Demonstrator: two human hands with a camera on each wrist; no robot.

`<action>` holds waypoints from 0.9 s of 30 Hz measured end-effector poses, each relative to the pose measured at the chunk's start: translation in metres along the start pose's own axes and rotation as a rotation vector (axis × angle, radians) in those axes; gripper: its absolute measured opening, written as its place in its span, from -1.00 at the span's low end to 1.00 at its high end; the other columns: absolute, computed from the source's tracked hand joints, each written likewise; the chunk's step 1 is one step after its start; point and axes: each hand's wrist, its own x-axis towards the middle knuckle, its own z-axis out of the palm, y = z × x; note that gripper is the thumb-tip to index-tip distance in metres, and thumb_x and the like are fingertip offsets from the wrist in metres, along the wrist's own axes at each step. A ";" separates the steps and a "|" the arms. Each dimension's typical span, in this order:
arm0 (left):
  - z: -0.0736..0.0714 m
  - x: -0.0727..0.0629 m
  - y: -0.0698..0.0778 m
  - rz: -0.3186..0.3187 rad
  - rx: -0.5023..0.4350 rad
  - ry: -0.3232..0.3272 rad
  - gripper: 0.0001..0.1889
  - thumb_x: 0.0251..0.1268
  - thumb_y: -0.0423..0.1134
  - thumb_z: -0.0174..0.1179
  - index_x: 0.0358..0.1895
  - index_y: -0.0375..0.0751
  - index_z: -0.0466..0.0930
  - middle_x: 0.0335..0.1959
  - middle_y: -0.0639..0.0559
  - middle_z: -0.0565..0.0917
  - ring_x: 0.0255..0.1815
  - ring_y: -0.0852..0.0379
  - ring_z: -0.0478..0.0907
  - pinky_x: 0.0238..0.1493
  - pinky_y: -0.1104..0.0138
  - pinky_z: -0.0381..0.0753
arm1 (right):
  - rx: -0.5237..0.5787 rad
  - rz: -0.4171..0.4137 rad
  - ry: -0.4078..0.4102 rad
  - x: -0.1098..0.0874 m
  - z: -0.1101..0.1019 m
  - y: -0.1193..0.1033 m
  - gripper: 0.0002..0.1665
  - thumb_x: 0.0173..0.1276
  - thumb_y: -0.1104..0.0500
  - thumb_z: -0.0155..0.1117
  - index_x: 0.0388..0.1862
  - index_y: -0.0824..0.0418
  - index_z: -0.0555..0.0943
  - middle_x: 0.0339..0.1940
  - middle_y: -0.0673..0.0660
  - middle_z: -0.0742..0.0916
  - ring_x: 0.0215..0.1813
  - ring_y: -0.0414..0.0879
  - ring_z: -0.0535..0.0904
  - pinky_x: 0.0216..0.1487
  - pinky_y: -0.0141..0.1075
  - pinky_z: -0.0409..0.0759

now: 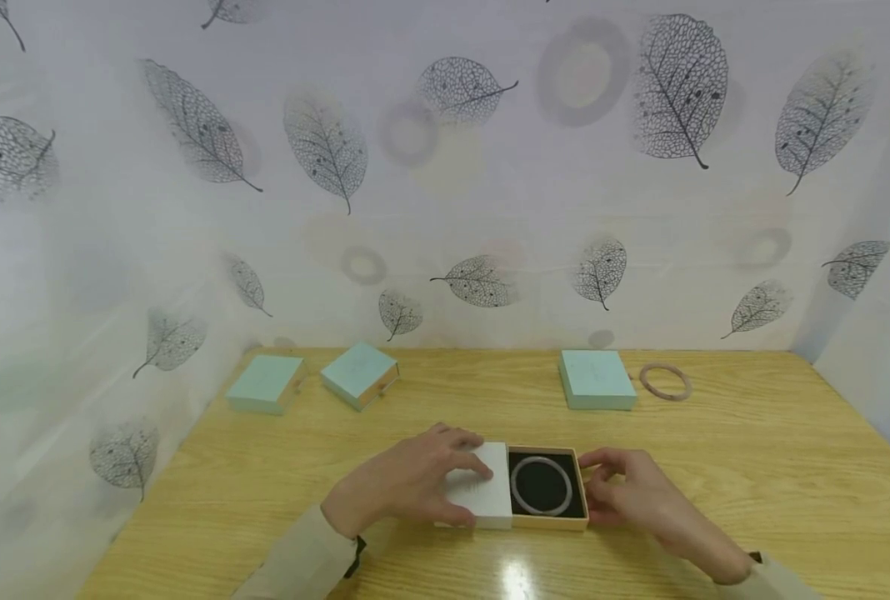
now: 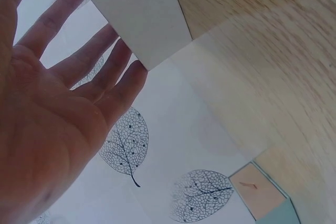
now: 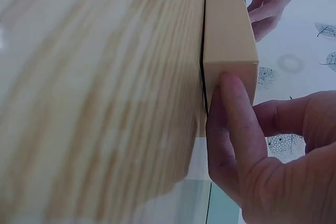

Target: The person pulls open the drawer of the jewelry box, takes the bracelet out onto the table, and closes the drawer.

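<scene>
A tan drawer [image 1: 557, 522] with black lining stands partly pulled out of a white sleeve [image 1: 490, 492] at the table's near middle. A pale bangle [image 1: 516, 492] lies flat inside it. My left hand [image 1: 469, 479] lies over the sleeve, fingers on top and thumb along its near side, gripping it. In the left wrist view the fingertips of my left hand [image 2: 79, 93] meet the sleeve [image 2: 136, 9]. My right hand [image 1: 589, 482] pinches the drawer's right end. In the right wrist view its thumb [image 3: 233, 114] presses the end face of the drawer [image 3: 228, 30].
Two teal boxes [image 1: 267, 383] [image 1: 360, 375] sit at the back left of the wooden table [image 1: 752, 467], a third [image 1: 597, 379] at the back right beside a loose pink bangle [image 1: 666, 382]. Leaf-patterned walls close in the back and both sides.
</scene>
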 end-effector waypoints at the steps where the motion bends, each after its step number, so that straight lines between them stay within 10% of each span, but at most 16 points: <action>1: 0.000 0.000 0.000 0.000 0.002 0.000 -0.50 0.16 0.20 0.45 0.19 0.29 0.68 0.48 0.07 0.47 0.45 0.00 0.41 0.37 0.12 0.57 | -0.006 0.000 0.003 0.000 -0.001 0.000 -0.51 0.36 0.43 0.06 0.26 0.58 0.44 -0.16 0.23 0.60 -0.19 -0.06 0.69 -0.21 -0.25 0.80; 16: -0.002 -0.002 -0.001 0.008 -0.002 -0.006 -0.49 0.16 0.18 0.45 0.21 0.28 0.67 0.49 0.06 0.46 0.46 0.00 0.41 0.37 0.12 0.57 | -0.175 -0.014 0.093 -0.004 -0.002 -0.006 -0.58 0.44 0.29 0.23 0.21 0.46 0.56 -0.25 0.18 0.69 -0.32 -0.05 0.73 -0.35 -0.25 0.78; 27: -0.002 -0.002 -0.003 0.009 -0.013 -0.012 -0.48 0.16 0.20 0.45 0.22 0.29 0.67 0.50 0.07 0.45 0.47 0.01 0.40 0.40 0.12 0.55 | -0.677 -0.407 0.272 0.002 0.008 -0.017 -0.92 0.28 0.17 0.49 -0.26 0.11 0.78 -0.53 -0.14 0.59 -0.48 -0.41 0.37 -0.47 -0.45 0.42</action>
